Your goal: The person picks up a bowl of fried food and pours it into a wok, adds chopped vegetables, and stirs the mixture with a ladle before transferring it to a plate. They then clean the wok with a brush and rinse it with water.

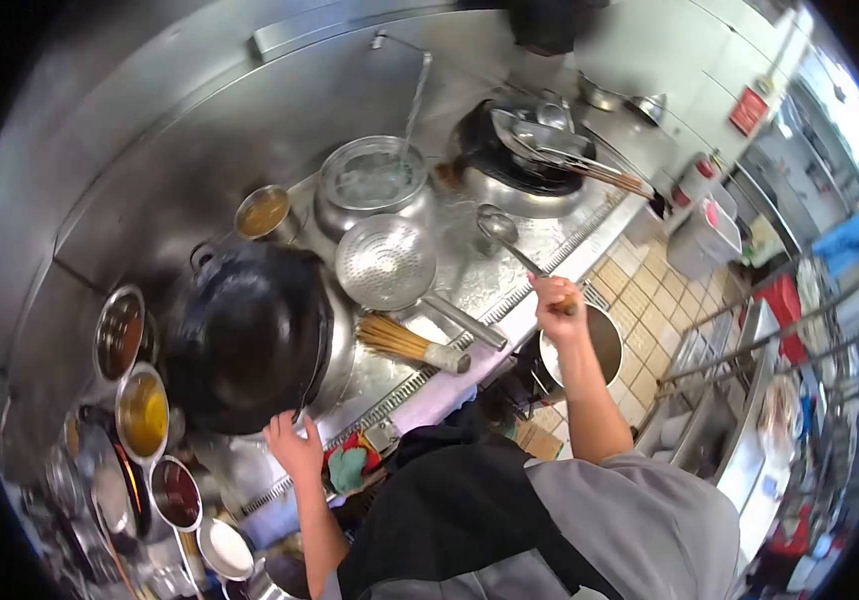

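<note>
My right hand [558, 306] is closed around the handle of a metal ladle [500, 228], whose bowl is low over the steel stove top [460, 275]. At the near rim of a large black wok [245, 335] is my left hand [293, 447], its fingers apart and the fingertips right at the rim. A dark film covers the wok's inside. Between the two hands lie a perforated strainer [385, 262] with a metal handle and a bamboo wok brush [400, 340]. Beside the wok, a green and red cloth [350, 462] hangs near the front edge.
Behind the strainer stands a pot of water [375, 175] under a tap [420, 95]. A second wok [520, 160] holds stacked metal utensils. Bowls of sauce [143, 410] line the left side. A round bin [595, 350] stands below my right hand.
</note>
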Demonstrator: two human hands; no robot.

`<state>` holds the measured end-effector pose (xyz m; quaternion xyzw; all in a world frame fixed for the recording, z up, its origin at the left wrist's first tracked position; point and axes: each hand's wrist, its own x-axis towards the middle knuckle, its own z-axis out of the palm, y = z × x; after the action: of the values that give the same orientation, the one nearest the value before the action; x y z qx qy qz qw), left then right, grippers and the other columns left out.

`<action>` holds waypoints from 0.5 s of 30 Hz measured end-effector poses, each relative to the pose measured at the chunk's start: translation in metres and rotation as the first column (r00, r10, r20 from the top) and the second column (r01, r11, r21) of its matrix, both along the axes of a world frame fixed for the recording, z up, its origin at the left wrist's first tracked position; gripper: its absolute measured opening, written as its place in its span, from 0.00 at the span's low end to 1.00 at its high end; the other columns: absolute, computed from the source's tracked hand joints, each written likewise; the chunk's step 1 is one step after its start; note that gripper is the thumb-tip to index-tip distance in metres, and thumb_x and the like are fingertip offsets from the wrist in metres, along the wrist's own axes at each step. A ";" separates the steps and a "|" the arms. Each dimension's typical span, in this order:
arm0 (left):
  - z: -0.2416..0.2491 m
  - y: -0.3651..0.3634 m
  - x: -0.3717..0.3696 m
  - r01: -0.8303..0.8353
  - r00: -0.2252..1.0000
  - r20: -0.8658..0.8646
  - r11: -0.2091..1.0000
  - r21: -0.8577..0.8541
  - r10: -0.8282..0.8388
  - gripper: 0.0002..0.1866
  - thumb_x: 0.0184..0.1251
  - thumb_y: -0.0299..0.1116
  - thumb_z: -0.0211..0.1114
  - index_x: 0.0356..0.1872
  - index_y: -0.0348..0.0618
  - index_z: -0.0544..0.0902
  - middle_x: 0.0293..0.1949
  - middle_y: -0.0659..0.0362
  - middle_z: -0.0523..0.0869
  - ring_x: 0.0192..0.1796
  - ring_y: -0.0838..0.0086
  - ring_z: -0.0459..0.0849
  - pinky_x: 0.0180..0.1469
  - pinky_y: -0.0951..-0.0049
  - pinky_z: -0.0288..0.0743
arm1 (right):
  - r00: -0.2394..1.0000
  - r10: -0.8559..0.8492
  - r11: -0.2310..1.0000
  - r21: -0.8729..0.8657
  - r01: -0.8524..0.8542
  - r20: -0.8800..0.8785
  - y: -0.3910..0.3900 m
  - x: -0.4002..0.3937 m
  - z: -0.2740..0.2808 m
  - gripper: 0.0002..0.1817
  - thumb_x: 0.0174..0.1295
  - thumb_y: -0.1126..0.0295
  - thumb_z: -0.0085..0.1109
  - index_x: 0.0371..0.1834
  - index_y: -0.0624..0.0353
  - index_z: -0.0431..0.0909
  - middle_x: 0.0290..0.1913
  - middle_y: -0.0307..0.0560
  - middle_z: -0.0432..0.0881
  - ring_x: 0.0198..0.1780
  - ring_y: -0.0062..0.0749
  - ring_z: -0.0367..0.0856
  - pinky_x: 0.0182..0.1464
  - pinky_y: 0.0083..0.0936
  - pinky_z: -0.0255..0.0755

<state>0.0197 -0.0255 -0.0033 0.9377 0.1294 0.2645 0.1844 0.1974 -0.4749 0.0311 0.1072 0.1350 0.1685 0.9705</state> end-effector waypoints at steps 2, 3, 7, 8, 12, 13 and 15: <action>0.013 -0.003 -0.003 -0.066 0.980 -0.189 0.997 -0.049 0.055 0.11 0.53 0.32 0.65 0.36 0.41 0.79 0.39 0.51 0.80 0.48 0.53 0.75 0.51 0.56 0.68 | 0.977 -0.023 0.994 0.109 0.000 0.213 0.007 -0.003 -0.024 0.24 0.61 0.72 0.44 0.57 0.80 0.57 0.22 0.34 0.68 0.19 0.15 0.71 0.22 0.14 0.68; 0.021 -0.002 -0.002 -0.063 0.980 -0.189 0.997 -0.038 0.054 0.11 0.53 0.32 0.65 0.36 0.41 0.79 0.39 0.51 0.80 0.48 0.53 0.75 0.51 0.56 0.68 | 0.977 -0.029 0.993 0.121 0.003 0.211 0.009 -0.001 -0.032 0.24 0.61 0.72 0.44 0.57 0.80 0.57 0.22 0.34 0.68 0.19 0.15 0.71 0.22 0.14 0.68; 0.062 0.017 0.003 -0.033 0.935 -0.351 0.979 -0.202 -0.041 0.14 0.56 0.33 0.65 0.44 0.41 0.79 0.45 0.51 0.81 0.52 0.56 0.76 0.57 0.60 0.68 | 0.961 -0.126 0.984 0.154 0.090 0.247 0.028 -0.001 -0.044 0.27 0.60 0.70 0.44 0.60 0.78 0.57 0.21 0.34 0.69 0.16 0.15 0.71 0.20 0.14 0.69; 0.078 0.023 0.008 0.039 0.959 -0.252 0.944 -0.329 -0.127 0.16 0.57 0.33 0.65 0.46 0.41 0.79 0.46 0.51 0.80 0.53 0.58 0.77 0.58 0.62 0.68 | 0.964 -0.135 0.983 0.155 0.100 0.230 0.032 0.000 -0.044 0.28 0.59 0.68 0.45 0.59 0.78 0.59 0.19 0.32 0.67 0.15 0.14 0.69 0.18 0.13 0.68; 0.195 0.026 0.010 0.175 0.965 0.226 0.965 -0.194 -0.129 0.16 0.61 0.29 0.61 0.49 0.35 0.77 0.48 0.52 0.80 0.51 0.66 0.77 0.58 0.67 0.67 | 0.931 -0.029 0.984 0.175 -0.038 0.365 0.049 -0.001 -0.046 0.30 0.59 0.63 0.47 0.63 0.69 0.59 0.15 0.32 0.67 0.11 0.15 0.66 0.15 0.14 0.65; 0.224 0.028 0.005 0.236 0.924 0.345 0.955 -0.182 -0.163 0.16 0.62 0.29 0.60 0.50 0.34 0.76 0.50 0.51 0.79 0.53 0.64 0.76 0.59 0.66 0.67 | 0.909 0.014 0.988 0.137 -0.078 0.416 0.054 -0.003 -0.042 0.31 0.60 0.61 0.46 0.64 0.68 0.59 0.15 0.32 0.66 0.11 0.15 0.65 0.15 0.14 0.65; 0.275 0.032 -0.008 0.329 0.784 0.568 0.944 -0.038 -0.250 0.17 0.63 0.30 0.57 0.52 0.33 0.75 0.52 0.47 0.78 0.57 0.61 0.75 0.61 0.63 0.65 | 0.858 0.097 0.983 0.088 -0.163 0.505 0.058 0.001 -0.035 0.31 0.65 0.59 0.43 0.68 0.65 0.55 0.15 0.35 0.67 0.11 0.17 0.66 0.15 0.15 0.66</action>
<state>0.0115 0.0068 0.2715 0.8140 -0.0579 0.4844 0.3151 0.1981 -0.4172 -0.0038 0.1125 -0.1240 0.2642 0.9498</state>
